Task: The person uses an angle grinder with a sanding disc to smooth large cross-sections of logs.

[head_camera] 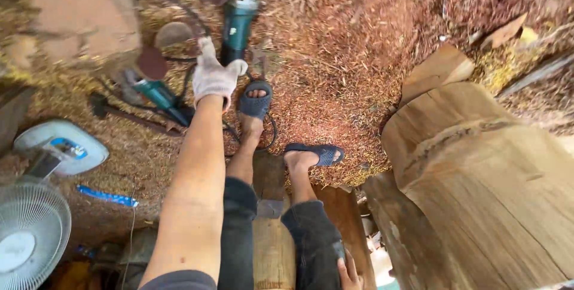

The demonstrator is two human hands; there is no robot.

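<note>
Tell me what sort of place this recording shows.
Most likely an outdoor woodworking or carving yard. The ground is covered in reddish wood shavings, a big rough-cut log stands on the right, and the gloved left hand reaches toward a teal angle grinder lying among cables.

Floor covered w/ reddish-brown sawdust & wood shavings, yellower at edges. Big pale log on the right, offcuts nearby. White fan bottom left. Bright daylight, outdoors-type workshop.

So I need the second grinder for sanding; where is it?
The second angle grinder lies on the sawdust at upper left of the head view, just left of the gloved left hand, above the fan.
</note>
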